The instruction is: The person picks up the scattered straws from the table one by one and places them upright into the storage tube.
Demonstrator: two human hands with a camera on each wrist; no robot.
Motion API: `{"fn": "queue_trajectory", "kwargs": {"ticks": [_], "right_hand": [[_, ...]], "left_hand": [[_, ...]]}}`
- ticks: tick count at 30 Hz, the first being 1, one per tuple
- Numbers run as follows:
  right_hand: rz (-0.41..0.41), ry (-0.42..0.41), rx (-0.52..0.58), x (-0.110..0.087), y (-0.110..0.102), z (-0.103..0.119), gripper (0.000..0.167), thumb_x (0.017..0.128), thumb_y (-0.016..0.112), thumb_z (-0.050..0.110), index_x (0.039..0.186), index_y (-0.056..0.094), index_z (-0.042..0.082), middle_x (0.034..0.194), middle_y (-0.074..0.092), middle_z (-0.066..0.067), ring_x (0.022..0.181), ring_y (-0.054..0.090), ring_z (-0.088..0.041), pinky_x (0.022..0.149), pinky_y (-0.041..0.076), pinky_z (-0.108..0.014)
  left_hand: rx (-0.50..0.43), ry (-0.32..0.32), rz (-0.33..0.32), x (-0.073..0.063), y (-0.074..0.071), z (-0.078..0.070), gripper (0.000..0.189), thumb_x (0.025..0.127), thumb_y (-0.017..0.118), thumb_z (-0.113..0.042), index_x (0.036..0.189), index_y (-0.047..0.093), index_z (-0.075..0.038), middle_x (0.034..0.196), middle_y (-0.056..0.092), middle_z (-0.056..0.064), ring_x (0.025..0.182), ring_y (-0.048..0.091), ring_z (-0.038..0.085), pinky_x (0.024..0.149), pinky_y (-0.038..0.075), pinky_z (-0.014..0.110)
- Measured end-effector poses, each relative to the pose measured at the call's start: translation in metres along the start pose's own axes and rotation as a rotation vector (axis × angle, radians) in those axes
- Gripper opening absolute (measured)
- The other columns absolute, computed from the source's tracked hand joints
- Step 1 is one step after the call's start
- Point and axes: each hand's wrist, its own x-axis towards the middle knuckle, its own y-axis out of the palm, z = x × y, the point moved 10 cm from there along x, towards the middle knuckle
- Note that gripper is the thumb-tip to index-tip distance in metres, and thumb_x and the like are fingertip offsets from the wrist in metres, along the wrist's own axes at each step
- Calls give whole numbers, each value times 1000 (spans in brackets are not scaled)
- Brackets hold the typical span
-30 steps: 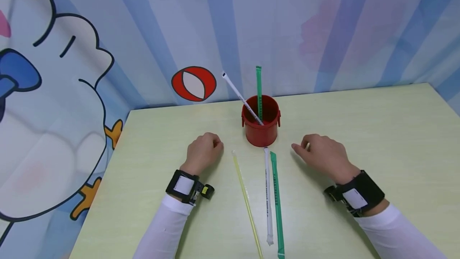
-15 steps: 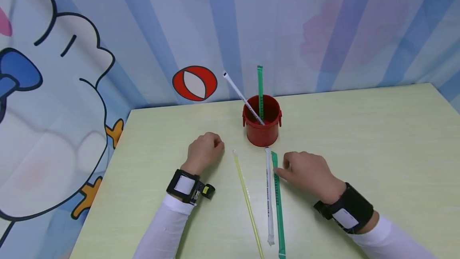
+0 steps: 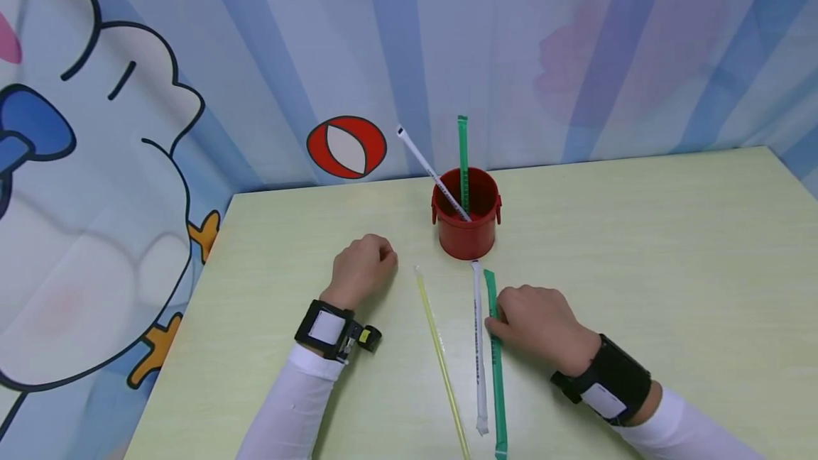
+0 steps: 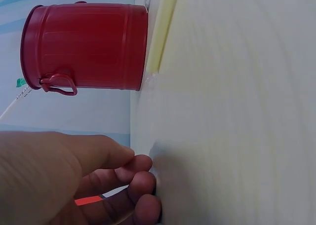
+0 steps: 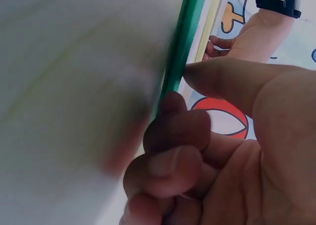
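My right hand (image 3: 540,325) pinches a green wrapped straw (image 3: 498,389) near its upper part, with thumb and forefinger on either side of it in the right wrist view; the straw lies on the table. My left hand (image 3: 361,272) rests on the table at the left, its fingers loosely curled and holding nothing. A white wrapped straw (image 3: 478,353) lies just left of the green one. Further left, a yellow straw (image 3: 441,353) in a clear wrapper lies slightly slanted. Behind them stands a red bucket (image 3: 466,238), holding an upright green straw (image 3: 463,155) and a leaning white straw (image 3: 424,162).
The pale wooden table (image 3: 671,247) ends at the back against a blue striped cloth backdrop (image 3: 511,41) with cartoon prints. Small side handles stick out from the bucket.
My right hand has moved left and toward me, from beside the bucket onto the green straw, and its thumb and forefinger have closed on it. The left hand stays put.
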Motion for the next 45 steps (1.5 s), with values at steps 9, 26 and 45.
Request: {"fn": "queue_trajectory", "kwargs": {"ticks": [9, 26, 45], "right_hand": [[3, -12, -23, -1, 1, 2, 39, 87, 70, 22, 58, 46, 11, 51, 26, 3, 47, 31, -12, 47, 20, -27], [-67, -3, 0, 1, -17, -13, 37, 83, 62, 7, 53, 42, 14, 52, 23, 5, 48, 30, -11, 46, 22, -27], [-130, 19, 58, -1, -58, -35, 27, 87, 62, 10, 61, 56, 14, 52, 39, 3, 51, 41, -14, 46, 31, -29]], "left_hand": [[4, 1, 1, 0, 0, -1, 17, 93, 60, -15, 79, 69, -11, 68, 58, 1, 61, 52, 17, 54, 38, 30], [-2, -6, 1, 0, 1, 1, 16, 93, 60, -15, 80, 69, -11, 69, 58, 1, 62, 53, 17, 54, 39, 30], [-9, 15, -5, -1, -1, -1, 17, 92, 60, -14, 77, 69, -11, 67, 57, 0, 60, 52, 16, 53, 38, 30]]}}
